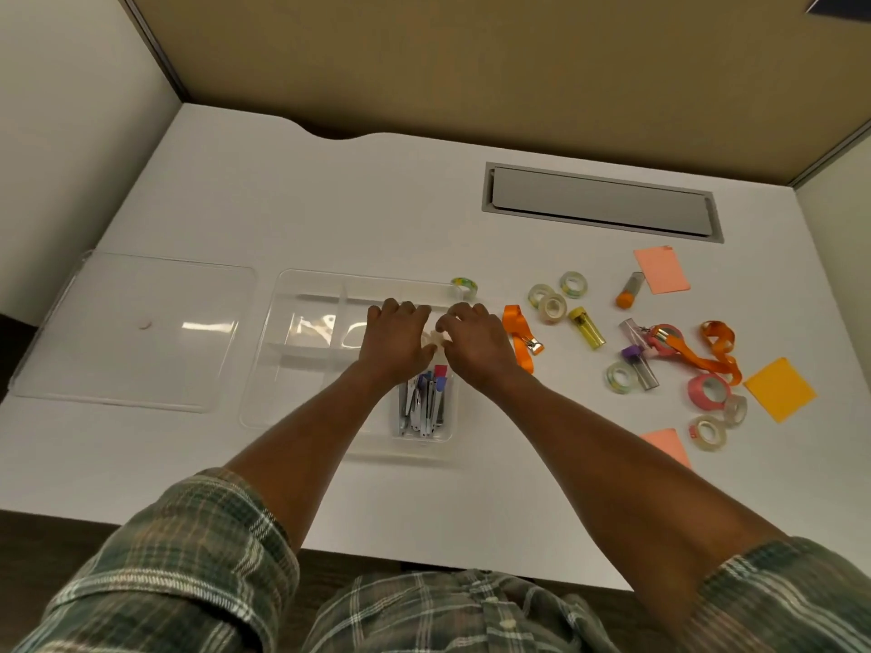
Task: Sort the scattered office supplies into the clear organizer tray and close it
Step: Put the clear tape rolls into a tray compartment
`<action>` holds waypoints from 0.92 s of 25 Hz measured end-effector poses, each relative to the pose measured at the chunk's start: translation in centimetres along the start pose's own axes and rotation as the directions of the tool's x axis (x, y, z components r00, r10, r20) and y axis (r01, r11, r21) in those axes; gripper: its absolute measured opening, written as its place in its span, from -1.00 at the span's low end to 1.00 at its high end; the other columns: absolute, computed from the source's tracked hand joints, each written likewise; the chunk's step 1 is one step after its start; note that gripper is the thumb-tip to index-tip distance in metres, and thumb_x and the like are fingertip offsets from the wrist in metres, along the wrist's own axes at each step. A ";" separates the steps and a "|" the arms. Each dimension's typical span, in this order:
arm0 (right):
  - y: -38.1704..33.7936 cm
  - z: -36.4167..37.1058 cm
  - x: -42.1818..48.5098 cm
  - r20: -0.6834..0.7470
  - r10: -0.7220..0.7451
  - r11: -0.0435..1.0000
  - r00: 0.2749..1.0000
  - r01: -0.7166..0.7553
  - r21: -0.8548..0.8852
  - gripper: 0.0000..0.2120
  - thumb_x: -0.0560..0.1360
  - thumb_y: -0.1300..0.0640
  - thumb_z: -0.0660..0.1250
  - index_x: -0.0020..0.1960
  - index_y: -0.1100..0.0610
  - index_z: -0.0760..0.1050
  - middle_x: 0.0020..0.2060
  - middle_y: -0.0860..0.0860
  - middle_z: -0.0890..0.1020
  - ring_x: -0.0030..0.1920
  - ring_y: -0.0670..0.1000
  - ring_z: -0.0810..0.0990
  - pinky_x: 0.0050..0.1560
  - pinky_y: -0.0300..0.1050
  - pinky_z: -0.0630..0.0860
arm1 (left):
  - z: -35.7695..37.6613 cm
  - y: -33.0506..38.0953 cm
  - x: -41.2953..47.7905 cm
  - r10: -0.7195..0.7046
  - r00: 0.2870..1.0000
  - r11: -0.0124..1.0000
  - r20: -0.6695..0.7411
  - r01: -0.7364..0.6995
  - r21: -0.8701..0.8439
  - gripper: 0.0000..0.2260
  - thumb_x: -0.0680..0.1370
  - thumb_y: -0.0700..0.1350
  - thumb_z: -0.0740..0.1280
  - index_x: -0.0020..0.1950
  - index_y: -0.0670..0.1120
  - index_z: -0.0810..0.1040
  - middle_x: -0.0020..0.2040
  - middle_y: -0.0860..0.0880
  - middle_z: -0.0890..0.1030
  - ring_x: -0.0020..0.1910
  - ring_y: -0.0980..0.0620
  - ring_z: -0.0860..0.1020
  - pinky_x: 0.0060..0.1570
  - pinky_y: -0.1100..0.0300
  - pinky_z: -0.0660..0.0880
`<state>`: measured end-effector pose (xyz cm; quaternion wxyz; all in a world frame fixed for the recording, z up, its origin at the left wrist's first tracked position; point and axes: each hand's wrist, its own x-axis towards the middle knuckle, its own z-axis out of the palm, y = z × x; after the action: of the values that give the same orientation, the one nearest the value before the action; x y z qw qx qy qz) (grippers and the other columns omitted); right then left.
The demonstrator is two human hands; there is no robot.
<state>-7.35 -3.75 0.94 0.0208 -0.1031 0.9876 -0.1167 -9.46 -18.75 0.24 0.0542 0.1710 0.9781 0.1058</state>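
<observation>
Clear plastic tray (301,351) sits dead centre in front of you, lid (132,329) off and parked flat at its 9 o'clock, so every compartment is open for loading. That placement makes sense: lid is out of the way but close for the closing step.

Nearest compartment, tray's 5 o'clock corner, holds a packed bundle of clips (424,405), metal with blue, purple and red tabs. Looks like that slot is done.

Both your hands are over the tray's right side, just beyond the clips. Left hand (398,344) and right hand (473,344) are curled toward each other, fingertips nearly meeting over a small pale item (433,342). Looks like you're pinching it between both hands, but I can't tell what it is or which hand really has it. My read: you're seating it in the compartment there.

Other compartments look mostly empty, though glare hides the middle one.

One tape roll (464,287) stands just beside the tray's 1 o'clock corner. An orange lanyard (521,339) lies at your right hand's 3 o'clock, near it.

Rest is still scattered well out at 3 o'clock: tape rolls, tubes, a pink roll (707,391), sticky notes, a second lanyard. So early going; lots to sort before closing.
</observation>
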 end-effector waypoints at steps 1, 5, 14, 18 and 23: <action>0.2 -0.1 -0.3 -0.019 0.015 0.999 1.000 -0.014 0.035 -0.74 0.50 0.16 0.40 0.18 0.15 0.60 0.22 0.14 0.60 0.16 0.18 0.55 0.06 0.04 0.48 | -0.1 0.1 0.1 -0.004 1.000 1.000 -0.003 0.004 -0.010 -0.51 0.52 0.10 0.34 0.41 -0.05 0.43 0.30 -0.09 0.55 0.30 -0.13 0.45 0.26 -0.03 0.32; 2.0 -0.5 -1.9 -0.136 0.089 0.984 0.987 -0.066 0.166 -0.75 0.47 0.09 0.42 0.13 0.11 0.61 0.10 0.08 0.63 0.09 0.13 0.58 0.02 0.02 0.51 | -0.2 1.7 0.5 0.008 0.999 0.997 -0.050 -0.012 -0.071 -0.55 0.52 0.07 0.36 0.37 -0.06 0.48 0.24 -0.09 0.57 0.25 -0.12 0.48 0.23 -0.03 0.35; 10.7 -1.4 -9.3 -0.155 0.370 0.927 0.916 -0.353 0.127 -0.74 0.48 0.07 0.41 0.15 0.08 0.59 0.10 0.06 0.62 0.07 0.14 0.57 -0.02 0.03 0.50 | 1.3 9.8 2.9 0.228 0.971 0.972 -0.074 -0.232 -0.047 -0.64 0.45 0.02 0.40 0.19 -0.09 0.57 0.07 -0.11 0.59 0.02 -0.16 0.54 -0.02 -0.02 0.41; 15.3 -1.8 -13.1 -0.053 0.495 0.868 0.867 -0.491 0.070 -0.65 0.50 0.09 0.40 0.28 0.08 0.54 0.30 0.09 0.55 0.29 0.18 0.49 0.20 0.10 0.47 | 3.1 14.4 4.9 0.290 0.953 0.956 0.084 -0.292 0.007 -0.59 0.47 0.03 0.35 0.27 -0.10 0.53 0.26 -0.10 0.53 0.16 -0.18 0.49 0.07 -0.01 0.37; 18.1 -1.7 -15.8 0.064 0.488 0.870 0.871 -0.491 0.042 -0.60 0.55 0.10 0.32 0.38 0.08 0.47 0.43 0.06 0.45 0.40 0.15 0.41 0.29 0.08 0.44 | 5.2 18.2 6.9 0.292 0.924 0.923 0.246 -0.340 0.180 -0.52 0.51 0.12 0.30 0.37 -0.08 0.44 0.52 -0.13 0.27 0.31 -0.19 0.40 0.26 -0.10 0.31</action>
<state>4.35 17.12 -1.39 0.0781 0.1478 0.9769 -0.1331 -9.31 1.33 -1.19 0.1222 0.3425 0.9314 -0.0146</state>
